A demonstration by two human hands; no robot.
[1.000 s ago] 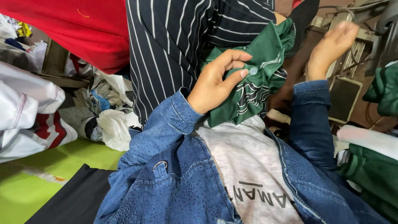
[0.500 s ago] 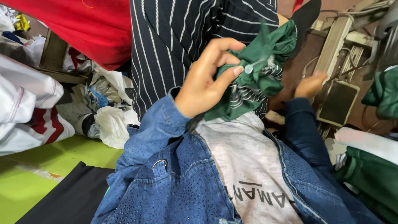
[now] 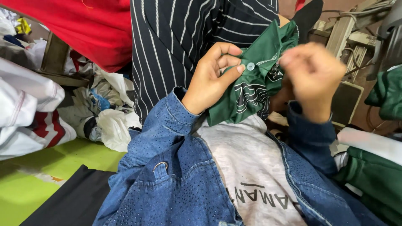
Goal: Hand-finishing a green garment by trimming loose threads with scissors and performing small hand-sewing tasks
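Left hand (image 3: 211, 79) pinches the green garment (image 3: 255, 90) beside its pale button (image 3: 250, 66). Right hand (image 3: 314, 75), blurred, touches the garment's edge; grip indeterminate. Beyond: striped dark fabric (image 3: 180, 42), red cloth (image 3: 92, 25), white garment pile (image 3: 29, 109), lime-green surface (image 3: 42, 167).

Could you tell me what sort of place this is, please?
Probably a small garment workshop. The left hand pinches a buttoned green garment, the blurred right hand is beside it, heaped cloth lies left, and more green garments sit right.

My right hand (image 3: 312, 77) was a blur, its fingertips unreadable, and it hid part of the green garment (image 3: 255, 90).
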